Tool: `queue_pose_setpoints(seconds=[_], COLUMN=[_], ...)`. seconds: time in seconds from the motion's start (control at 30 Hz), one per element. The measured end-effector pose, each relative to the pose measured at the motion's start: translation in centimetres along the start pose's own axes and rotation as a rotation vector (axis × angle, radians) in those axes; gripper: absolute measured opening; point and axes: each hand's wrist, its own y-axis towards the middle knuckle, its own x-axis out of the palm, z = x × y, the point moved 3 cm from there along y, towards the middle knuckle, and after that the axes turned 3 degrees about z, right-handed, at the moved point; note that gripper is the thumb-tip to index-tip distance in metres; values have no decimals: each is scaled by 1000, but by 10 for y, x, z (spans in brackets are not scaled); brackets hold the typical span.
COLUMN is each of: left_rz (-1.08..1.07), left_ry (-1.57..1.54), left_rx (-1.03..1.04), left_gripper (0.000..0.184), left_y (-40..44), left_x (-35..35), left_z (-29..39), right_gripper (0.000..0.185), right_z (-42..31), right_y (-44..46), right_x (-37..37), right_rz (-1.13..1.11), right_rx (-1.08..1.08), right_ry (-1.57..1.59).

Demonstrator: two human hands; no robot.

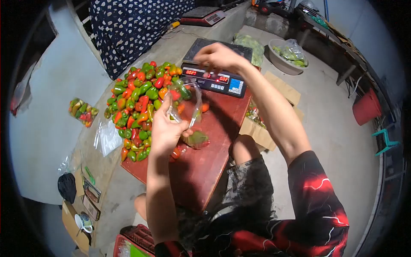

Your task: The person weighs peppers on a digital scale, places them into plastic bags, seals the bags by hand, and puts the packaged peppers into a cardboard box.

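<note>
My left hand [168,127] is closed on the edge of a clear plastic bag [197,109], with its mouth gaping to the right. A green and a red pepper show in or behind the bag. Over the front of the digital scale [237,85] hangs my right hand [218,58], fingers bent downward and blurred, so whether they grip anything is unclear. Red digits glow on the scale's display. Beside my left hand spreads a big pile of red, green and orange peppers [139,103]. A filled clear bag [197,140] lies on the red table [192,175].
A packed bag of peppers [83,112] and loose plastic bags [108,136] lie to the left. Behind stands a second scale [203,16]. A white basin [287,64] with green produce and a cardboard box [259,130] are on the floor at right. A mug [83,222] stands lower left.
</note>
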Motion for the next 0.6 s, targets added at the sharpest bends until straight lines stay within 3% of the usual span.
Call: queue_pose_setpoints(seconds=[0.03, 0.1, 0.17, 0.23, 0.27, 0.3, 0.33, 0.4, 0.47, 0.53, 0.6], left_rz=[9, -39, 11, -21, -38, -13, -36, -61, -88, -92, -88], left_ry=[3, -203, -235, 40, 189, 268, 356, 440, 375, 369, 365], left_rx=[-7, 39, 19, -64, -126, -53, 148, 329, -180, -169, -152], left_gripper=[97, 94, 94, 86, 79, 80, 82, 83, 86, 87, 88], left_y=[0, -4, -3, 4, 5, 5, 5, -4, -15, -9, -13], left_x=[-2, -4, -9, -12, -12, -10, -11, -10, -5, -8, -10], left_z=[6, 19, 14, -3, -7, -10, -8, -6, 0, -17, -20], right_gripper=[30, 48, 62, 71, 72, 63, 57, 48, 43, 42, 44], right_z=[31, 115, 133, 160, 178, 179, 181, 189, 192, 192, 178], right_y=[22, 72, 62, 69, 76, 72, 81, 87, 90, 84, 74], right_x=[-25, -72, -75, -78, -81, -78, -82, -89, -103, -113, -111], right_rz=[181, 437, 457, 378, 381, 374, 383, 356, 343, 361, 539], right_rx=[32, -207, 218, 308, 299, 265, 247, 192, 105, 60, -78], right_ry=[-198, -902, -952, -1009, -1007, -1073, -1102, -1153, -1185, -1200, -1077])
